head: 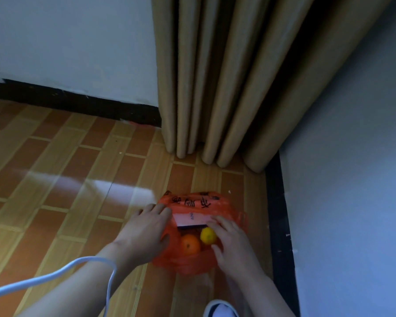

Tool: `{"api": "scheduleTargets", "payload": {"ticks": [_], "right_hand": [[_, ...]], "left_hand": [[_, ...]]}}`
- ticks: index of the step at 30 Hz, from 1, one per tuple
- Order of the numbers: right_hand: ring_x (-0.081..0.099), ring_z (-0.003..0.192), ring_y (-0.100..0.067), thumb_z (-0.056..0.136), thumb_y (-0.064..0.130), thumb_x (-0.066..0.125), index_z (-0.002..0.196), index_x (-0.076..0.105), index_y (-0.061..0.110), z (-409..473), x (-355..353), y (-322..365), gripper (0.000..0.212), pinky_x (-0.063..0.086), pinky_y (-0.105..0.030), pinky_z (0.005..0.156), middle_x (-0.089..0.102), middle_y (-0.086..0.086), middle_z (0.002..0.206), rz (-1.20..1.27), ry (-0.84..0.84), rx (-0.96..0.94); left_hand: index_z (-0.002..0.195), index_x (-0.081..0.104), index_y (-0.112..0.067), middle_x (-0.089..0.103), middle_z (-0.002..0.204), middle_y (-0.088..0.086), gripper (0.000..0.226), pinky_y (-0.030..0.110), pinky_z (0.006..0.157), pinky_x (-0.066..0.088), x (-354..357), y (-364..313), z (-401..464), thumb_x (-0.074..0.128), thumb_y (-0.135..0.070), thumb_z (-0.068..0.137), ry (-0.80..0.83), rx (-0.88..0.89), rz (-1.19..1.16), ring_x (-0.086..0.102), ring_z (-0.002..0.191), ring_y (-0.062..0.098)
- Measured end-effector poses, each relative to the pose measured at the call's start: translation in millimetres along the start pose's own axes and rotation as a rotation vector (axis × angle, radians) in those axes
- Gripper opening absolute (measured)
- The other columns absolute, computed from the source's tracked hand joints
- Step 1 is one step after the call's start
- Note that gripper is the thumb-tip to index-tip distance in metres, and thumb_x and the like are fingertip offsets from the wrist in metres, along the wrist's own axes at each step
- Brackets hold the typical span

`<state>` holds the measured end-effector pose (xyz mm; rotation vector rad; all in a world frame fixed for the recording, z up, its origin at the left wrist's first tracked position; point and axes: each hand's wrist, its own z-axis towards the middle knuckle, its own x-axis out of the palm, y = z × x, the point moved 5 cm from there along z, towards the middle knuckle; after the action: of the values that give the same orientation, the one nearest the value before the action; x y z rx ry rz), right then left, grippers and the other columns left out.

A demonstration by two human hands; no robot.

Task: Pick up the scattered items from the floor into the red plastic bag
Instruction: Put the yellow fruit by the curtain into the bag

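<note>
I crouch in a dim corner where pale walls (66, 42) meet a black skirting board (73, 104). Tan curtains (226, 76) hang in folds to the brick-patterned floor (55, 179), which catches a streak of reflected light (114, 186).

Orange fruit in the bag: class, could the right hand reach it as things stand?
Probably yes: the orange fruit lies uncovered in the red bag's open mouth, and the right hand rests beside it with nothing between.

Red bag (206, 205) with black lettering; orange fruit (190, 244); yellow fruit (208, 235); tan curtain (226, 76); brown brick-patterned floor (66, 179); black skirting (73, 102).
</note>
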<state>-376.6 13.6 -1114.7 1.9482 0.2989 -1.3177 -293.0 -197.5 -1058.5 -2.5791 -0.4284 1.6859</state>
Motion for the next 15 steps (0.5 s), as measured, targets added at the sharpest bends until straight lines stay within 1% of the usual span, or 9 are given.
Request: {"api": "scheduleTargets", "payload": {"ticks": [2,5,7,9,11,12,13,14,15], "right_hand": [[0.026,0.149,-0.011,0.096,0.022,0.065,0.152,0.043,0.038,-0.9,-12.9,-5.3,0.062,0.029,-0.042,0.125,0.031,0.015,0.160,-0.003,-0.117,0.098],[0.027,0.150,-0.017,0.094,0.030,0.069,0.153,0.039,0.039,-0.8,-30.5,-15.6,0.066,0.031,-0.046,0.123,0.027,0.010,0.160,0.012,-0.272,0.223],[0.024,0.152,-0.023,0.096,0.037,0.067,0.157,0.032,0.038,0.3,-31.3,-26.3,0.070,0.029,-0.049,0.122,0.023,0.004,0.164,-0.019,-0.259,0.303],[0.029,0.152,-0.025,0.099,0.041,0.062,0.159,0.027,0.036,0.7,-25.5,-39.5,0.069,0.029,-0.050,0.121,0.024,0.001,0.165,-0.008,-0.178,0.386],[0.048,0.140,-0.021,0.101,0.040,0.058,0.156,0.034,0.034,0.1,-18.8,-48.8,0.060,0.045,-0.047,0.114,0.043,0.002,0.155,0.054,-0.127,0.407],[0.059,0.128,-0.016,0.102,0.040,0.057,0.149,0.043,0.034,0.0,-17.8,-50.6,0.050,0.054,-0.043,0.105,0.054,0.005,0.144,0.083,-0.125,0.396],[0.065,0.116,-0.013,0.102,0.040,0.056,0.140,0.053,0.034,0.2,-18.3,-50.7,0.039,0.058,-0.039,0.095,0.063,0.008,0.130,0.096,-0.127,0.386],[0.068,0.107,-0.011,0.103,0.039,0.056,0.132,0.059,0.033,0.2,-20.6,-49.6,0.030,0.060,-0.035,0.088,0.065,0.011,0.120,0.091,-0.128,0.384],[0.068,0.105,-0.011,0.103,0.039,0.057,0.129,0.061,0.032,0.4,-23.1,-49.2,0.027,0.060,-0.034,0.087,0.065,0.011,0.117,0.085,-0.144,0.386]], "left_hand": [[0.124,0.054,-0.027,0.052,0.132,-0.006,0.030,0.036,0.099,0.045,-3.7,-0.6,-1.7,0.052,-0.041,0.098,-0.040,-0.001,0.007,0.050,0.123,0.021],[0.112,0.061,-0.026,0.056,0.118,-0.007,0.020,0.030,0.080,0.043,-11.5,-3.1,-1.6,0.051,-0.037,0.098,-0.116,0.007,-0.012,0.056,0.110,0.019],[0.112,0.060,-0.026,0.054,0.113,-0.008,0.021,0.027,0.074,0.041,-15.4,-4.7,-0.3,0.053,-0.038,0.096,-0.121,-0.012,-0.018,0.056,0.107,0.019],[0.124,0.054,-0.026,0.051,0.117,-0.006,0.037,0.028,0.075,0.048,-15.3,-4.3,-0.1,0.057,-0.042,0.092,-0.061,-0.086,0.016,0.053,0.111,0.019],[0.136,0.043,-0.026,0.047,0.123,-0.003,0.055,0.031,0.078,0.053,-15.2,-1.5,-1.9,0.061,-0.043,0.087,0.009,-0.185,0.081,0.049,0.117,0.021],[0.137,0.040,-0.025,0.046,0.124,-0.001,0.059,0.032,0.078,0.054,-16.8,-0.8,-3.4,0.062,-0.042,0.085,0.035,-0.233,0.109,0.048,0.119,0.023],[0.134,0.040,-0.024,0.047,0.123,0.000,0.058,0.032,0.077,0.054,-18.4,0.7,-4.8,0.065,-0.040,0.085,0.052,-0.285,0.111,0.049,0.119,0.024],[0.129,0.041,-0.023,0.049,0.121,0.000,0.053,0.033,0.075,0.054,-20.5,2.9,-6.5,0.066,-0.037,0.085,0.062,-0.344,0.091,0.052,0.117,0.024],[0.123,0.042,-0.021,0.052,0.114,0.000,0.045,0.033,0.071,0.053,-22.5,6.0,-8.1,0.067,-0.032,0.087,0.066,-0.399,0.065,0.057,0.111,0.024]]}}
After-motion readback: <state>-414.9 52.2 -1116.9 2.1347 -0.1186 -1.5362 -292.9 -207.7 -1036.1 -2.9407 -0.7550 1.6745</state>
